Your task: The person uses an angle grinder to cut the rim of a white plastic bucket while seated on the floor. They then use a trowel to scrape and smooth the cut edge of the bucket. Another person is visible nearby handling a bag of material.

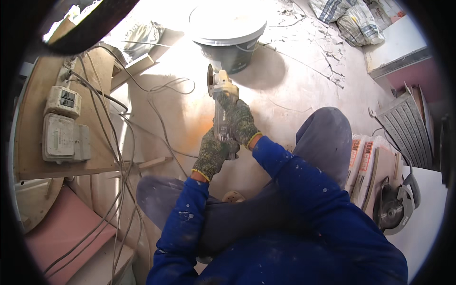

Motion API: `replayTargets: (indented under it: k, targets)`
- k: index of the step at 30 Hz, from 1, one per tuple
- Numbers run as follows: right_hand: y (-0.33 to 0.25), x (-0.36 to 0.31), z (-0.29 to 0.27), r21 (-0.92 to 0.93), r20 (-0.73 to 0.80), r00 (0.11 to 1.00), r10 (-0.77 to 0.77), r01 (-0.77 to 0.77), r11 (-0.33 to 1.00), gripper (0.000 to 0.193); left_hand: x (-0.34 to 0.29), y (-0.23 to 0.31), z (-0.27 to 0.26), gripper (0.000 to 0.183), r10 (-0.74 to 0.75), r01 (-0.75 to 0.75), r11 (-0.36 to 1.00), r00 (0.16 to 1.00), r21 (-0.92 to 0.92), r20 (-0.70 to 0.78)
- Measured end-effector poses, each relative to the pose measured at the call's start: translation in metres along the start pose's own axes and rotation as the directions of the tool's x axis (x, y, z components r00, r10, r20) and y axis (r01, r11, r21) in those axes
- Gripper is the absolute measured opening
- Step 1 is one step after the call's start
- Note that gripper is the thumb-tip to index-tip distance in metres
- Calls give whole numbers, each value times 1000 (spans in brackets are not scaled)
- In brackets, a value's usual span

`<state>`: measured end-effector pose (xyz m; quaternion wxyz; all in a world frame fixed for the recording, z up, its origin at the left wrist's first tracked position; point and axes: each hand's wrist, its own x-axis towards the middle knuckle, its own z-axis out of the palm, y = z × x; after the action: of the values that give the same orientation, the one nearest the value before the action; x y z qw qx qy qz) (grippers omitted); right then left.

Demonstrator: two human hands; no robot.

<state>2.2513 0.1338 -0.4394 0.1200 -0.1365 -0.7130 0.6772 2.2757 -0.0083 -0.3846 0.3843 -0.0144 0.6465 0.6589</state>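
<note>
An angle grinder (221,111) with a pale yellow head and a grey body is held out in front of me, its round disc (210,80) at the upper left. My left hand (212,154), in a dark speckled work glove with a yellow cuff, wraps round the rear of the body. Further forward, my right hand (241,122) in a matching glove closes on the body behind the head. Just beyond the tool stands a dark bucket (227,54) with a white lid (228,23); the disc appears apart from it.
Loose cables (124,166) hang and trail on the left beside a wooden board (99,123) with electrical boxes (60,135). A circular saw (393,209) lies at right near packaged boards (363,156) and a perforated metal piece (403,121). Filled sacks (356,23) sit far right.
</note>
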Motion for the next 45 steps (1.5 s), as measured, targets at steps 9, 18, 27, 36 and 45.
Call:
replayTargets:
  k: [9,18,27,36,45]
  targets:
    - [-39,4,-6,67,19,901,433,-433,899,74,6,3,0,33,20,-20,999,1000,-40,10]
    - [-22,13,-12,187,48,904,426,-427,885,71,7,4,3,34,27,-26,997,999,-68,19]
    - [-46,12,-11,5,-10,933,360,-360,933,74,11,14,5,33,37,-37,998,999,-44,-5]
    - [-3,28,-19,-255,-76,979,189,-203,945,46,12,20,18,31,90,-81,978,995,190,-36]
    - [-53,36,-12,164,-14,924,383,-376,912,59,29,20,2,36,181,-178,970,983,165,-5]
